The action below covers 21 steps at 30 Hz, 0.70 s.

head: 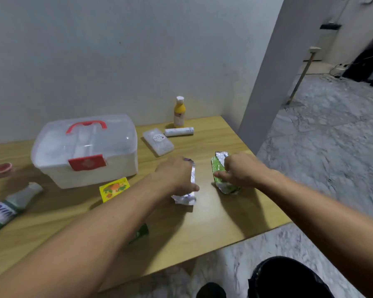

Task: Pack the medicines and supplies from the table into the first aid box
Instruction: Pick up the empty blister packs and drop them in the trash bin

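Observation:
The white first aid box (84, 151) with a clear lid, red handle and red latch stands closed on the wooden table (224, 216), left of centre. My left hand (174, 175) grips a silver and purple foil packet (191, 190) lying on the table right of the box. My right hand (239, 171) grips a green and silver foil packet (220, 171) beside it. A yellow sachet (114, 189) lies in front of the box. A yellow bottle (179, 112), a white tube (179, 131) and a clear flat case (158, 141) sit behind my hands.
A white and green bottle (7, 209) lies on its side at the left. A pink cup (2, 168) stands at the far left. A dark green item (141, 232) shows partly under my left forearm. The wall is close behind; the table's right edge is next to my right hand.

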Each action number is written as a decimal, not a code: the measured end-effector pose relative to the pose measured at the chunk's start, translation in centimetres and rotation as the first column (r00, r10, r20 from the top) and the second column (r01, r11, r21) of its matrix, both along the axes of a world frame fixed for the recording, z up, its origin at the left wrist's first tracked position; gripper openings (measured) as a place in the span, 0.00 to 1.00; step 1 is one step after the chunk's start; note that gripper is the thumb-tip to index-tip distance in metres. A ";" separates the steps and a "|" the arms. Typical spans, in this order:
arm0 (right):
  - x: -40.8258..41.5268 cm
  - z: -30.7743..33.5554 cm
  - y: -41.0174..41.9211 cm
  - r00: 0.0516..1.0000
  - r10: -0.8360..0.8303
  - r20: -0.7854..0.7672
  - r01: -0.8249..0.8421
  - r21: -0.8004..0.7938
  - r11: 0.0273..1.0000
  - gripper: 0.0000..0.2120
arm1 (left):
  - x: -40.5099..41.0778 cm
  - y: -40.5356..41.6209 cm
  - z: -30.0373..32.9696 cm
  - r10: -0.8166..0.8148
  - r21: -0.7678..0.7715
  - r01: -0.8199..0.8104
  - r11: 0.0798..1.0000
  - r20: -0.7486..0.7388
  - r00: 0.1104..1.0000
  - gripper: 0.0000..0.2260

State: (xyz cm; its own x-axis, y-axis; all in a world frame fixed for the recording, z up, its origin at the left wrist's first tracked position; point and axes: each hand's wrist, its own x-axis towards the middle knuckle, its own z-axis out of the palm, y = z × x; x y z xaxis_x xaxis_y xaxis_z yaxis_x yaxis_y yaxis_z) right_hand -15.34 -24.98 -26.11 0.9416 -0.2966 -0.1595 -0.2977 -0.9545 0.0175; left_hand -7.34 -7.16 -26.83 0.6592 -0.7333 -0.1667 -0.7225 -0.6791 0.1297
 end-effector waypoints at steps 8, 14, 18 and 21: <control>-3.3 -1.3 1.2 0.974 -0.173 0.143 0.141 0.209 0.968 0.22 | -3.9 -0.2 -0.4 0.231 -0.058 -0.231 0.971 0.006 0.973 0.14; -6.5 -2.0 0.1 0.923 -0.286 0.256 0.197 0.322 0.926 0.18 | -6.0 -1.0 -0.6 0.368 -0.317 -0.409 0.856 -0.183 0.912 0.12; -9.5 -1.9 -1.4 0.870 -0.385 0.308 0.238 0.422 0.875 0.08 | -8.7 -3.0 -0.5 0.318 -0.480 -0.414 0.773 -0.271 0.908 0.10; -13.1 -1.5 -3.5 0.818 -0.470 0.331 0.286 0.474 0.833 0.08 | -11.4 -5.4 -0.1 0.224 -0.528 -0.367 0.766 -0.315 0.922 0.13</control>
State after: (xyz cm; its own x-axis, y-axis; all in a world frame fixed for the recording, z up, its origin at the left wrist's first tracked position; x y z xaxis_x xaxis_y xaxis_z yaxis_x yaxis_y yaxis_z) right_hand -28.46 -28.46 -27.59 0.7651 -0.6426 0.0413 -0.5256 -0.6604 -0.5363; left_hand -18.73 -12.51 -26.98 0.8563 -0.5142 0.0482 -0.4016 -0.6043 0.6882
